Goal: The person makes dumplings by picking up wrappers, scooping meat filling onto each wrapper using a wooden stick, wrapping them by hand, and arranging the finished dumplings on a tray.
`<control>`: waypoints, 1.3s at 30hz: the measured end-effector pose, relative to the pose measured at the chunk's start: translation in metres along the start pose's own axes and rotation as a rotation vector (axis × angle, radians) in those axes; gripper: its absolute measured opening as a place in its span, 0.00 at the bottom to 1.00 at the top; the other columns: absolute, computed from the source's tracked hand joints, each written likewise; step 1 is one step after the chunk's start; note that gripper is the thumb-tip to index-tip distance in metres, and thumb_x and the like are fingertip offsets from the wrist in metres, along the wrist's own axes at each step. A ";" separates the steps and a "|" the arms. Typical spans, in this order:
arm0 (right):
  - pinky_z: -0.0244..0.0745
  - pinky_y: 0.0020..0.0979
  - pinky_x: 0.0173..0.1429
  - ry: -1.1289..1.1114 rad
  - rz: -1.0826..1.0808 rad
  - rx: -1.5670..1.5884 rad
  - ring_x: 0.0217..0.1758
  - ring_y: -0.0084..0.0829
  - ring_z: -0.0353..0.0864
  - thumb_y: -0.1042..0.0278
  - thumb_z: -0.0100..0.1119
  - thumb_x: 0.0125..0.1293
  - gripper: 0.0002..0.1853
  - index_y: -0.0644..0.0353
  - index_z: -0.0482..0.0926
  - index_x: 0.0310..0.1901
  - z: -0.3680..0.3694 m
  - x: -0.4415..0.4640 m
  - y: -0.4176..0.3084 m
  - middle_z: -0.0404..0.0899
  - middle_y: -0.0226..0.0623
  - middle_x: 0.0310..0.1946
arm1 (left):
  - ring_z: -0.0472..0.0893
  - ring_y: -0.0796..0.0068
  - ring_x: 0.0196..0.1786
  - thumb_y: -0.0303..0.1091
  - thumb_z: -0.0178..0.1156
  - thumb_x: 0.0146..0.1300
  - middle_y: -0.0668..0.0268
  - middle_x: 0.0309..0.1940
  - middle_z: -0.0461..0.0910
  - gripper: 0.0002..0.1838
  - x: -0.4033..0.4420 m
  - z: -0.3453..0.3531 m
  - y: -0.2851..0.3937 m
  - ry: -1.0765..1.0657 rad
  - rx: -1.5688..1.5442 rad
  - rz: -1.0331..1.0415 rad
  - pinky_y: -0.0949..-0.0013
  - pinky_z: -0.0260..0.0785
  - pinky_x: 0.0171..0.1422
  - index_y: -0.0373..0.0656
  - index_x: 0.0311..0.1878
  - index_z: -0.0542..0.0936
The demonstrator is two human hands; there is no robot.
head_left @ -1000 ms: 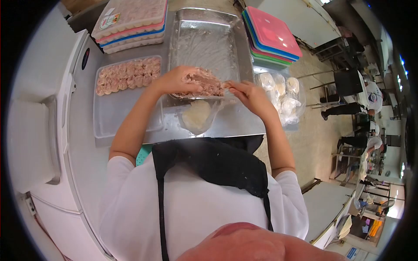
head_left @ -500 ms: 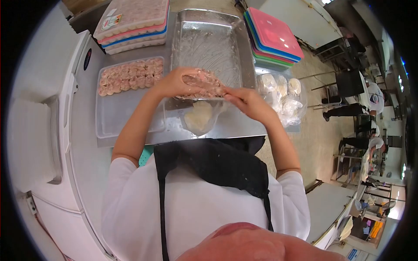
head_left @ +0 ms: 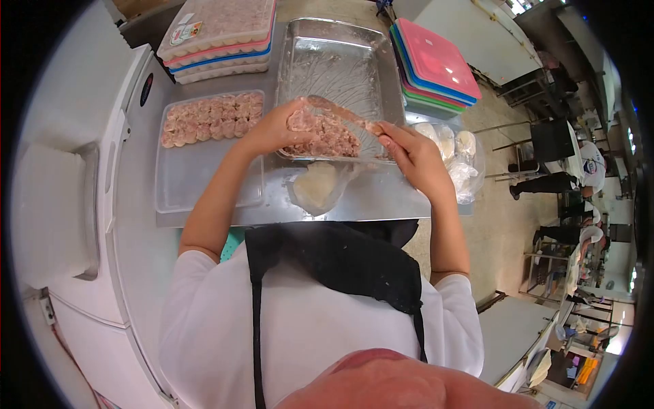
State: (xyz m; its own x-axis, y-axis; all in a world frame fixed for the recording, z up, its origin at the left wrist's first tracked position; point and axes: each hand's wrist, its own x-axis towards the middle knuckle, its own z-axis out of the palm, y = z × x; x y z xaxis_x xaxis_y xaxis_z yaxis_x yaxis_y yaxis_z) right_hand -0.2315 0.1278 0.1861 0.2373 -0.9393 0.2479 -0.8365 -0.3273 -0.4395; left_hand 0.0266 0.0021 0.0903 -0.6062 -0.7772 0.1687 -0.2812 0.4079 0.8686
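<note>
My left hand (head_left: 278,128) is curled around a meat-filled dumpling (head_left: 298,121), mostly hidden by the fingers. Gripped by its handle in my right hand (head_left: 417,155) is a flat spatula (head_left: 344,113) smeared with meat; its blade reaches toward the left hand. Both hands are over the near end of a deep metal pan (head_left: 395,88), where ground meat filling (head_left: 328,140) is heaped. Pale round wrappers (head_left: 315,184) lie in a plastic bag just below the pan. To the left, rows of open-topped dumplings (head_left: 211,119) fill the far part of a clear plastic tray (head_left: 208,177).
Stacked, lidded trays of dumplings (head_left: 218,34) stand at the back left. Coloured lids (head_left: 439,58) are piled at the back right, above bagged wrappers (head_left: 463,163). A white refrigerator (head_left: 129,204) borders the left side. Other people (head_left: 591,167) work farther right.
My right hand has moved right and slightly down, and the spatula blade now shows above the filling. My left hand stays curled near the pan's left edge.
</note>
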 end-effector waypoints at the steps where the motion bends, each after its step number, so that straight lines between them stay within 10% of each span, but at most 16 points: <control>1: 0.74 0.37 0.42 0.000 -0.010 0.089 0.37 0.47 0.79 0.64 0.55 0.68 0.13 0.54 0.79 0.52 0.000 -0.001 -0.002 0.80 0.44 0.34 | 0.77 0.68 0.50 0.44 0.73 0.49 0.58 0.46 0.79 0.29 0.000 -0.001 0.002 -0.027 -0.067 0.018 0.66 0.67 0.57 0.39 0.50 0.77; 7: 0.72 0.30 0.39 -0.092 0.100 0.390 0.35 0.26 0.78 0.63 0.55 0.70 0.16 0.60 0.78 0.55 0.066 0.009 0.060 0.81 0.33 0.30 | 0.77 0.72 0.46 0.45 0.73 0.49 0.64 0.44 0.80 0.27 -0.010 -0.011 -0.018 0.166 0.094 0.000 0.69 0.68 0.53 0.41 0.49 0.79; 11: 0.51 0.17 0.23 -0.070 0.434 0.789 0.19 0.11 0.59 0.57 0.55 0.71 0.16 0.55 0.80 0.54 0.097 0.015 0.102 0.66 0.19 0.20 | 0.77 0.73 0.39 0.47 0.72 0.50 0.63 0.37 0.79 0.29 -0.041 -0.059 -0.016 0.287 0.188 -0.133 0.69 0.70 0.46 0.41 0.52 0.79; 33: 0.51 0.17 0.22 0.117 0.489 0.831 0.18 0.10 0.57 0.60 0.56 0.70 0.15 0.60 0.81 0.51 0.130 0.006 0.124 0.63 0.18 0.18 | 0.76 0.45 0.51 0.34 0.64 0.55 0.45 0.46 0.76 0.32 -0.078 -0.006 -0.106 0.378 0.624 -0.324 0.53 0.69 0.53 0.37 0.62 0.65; 39: 0.67 0.22 0.35 -0.080 0.484 0.657 0.28 0.18 0.69 0.67 0.57 0.68 0.13 0.62 0.82 0.50 0.124 0.008 0.121 0.72 0.23 0.22 | 0.74 0.44 0.52 0.30 0.64 0.54 0.44 0.47 0.75 0.36 -0.079 -0.006 -0.108 0.450 0.444 -0.208 0.53 0.69 0.54 0.39 0.67 0.61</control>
State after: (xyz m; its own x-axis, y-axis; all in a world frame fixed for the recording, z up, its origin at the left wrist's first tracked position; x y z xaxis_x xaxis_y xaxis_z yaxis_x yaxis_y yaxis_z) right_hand -0.2698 0.0681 0.0276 -0.0208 -0.9884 -0.1503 -0.4011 0.1460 -0.9043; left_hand 0.1095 0.0163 -0.0141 -0.1635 -0.9461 0.2796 -0.6969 0.3114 0.6460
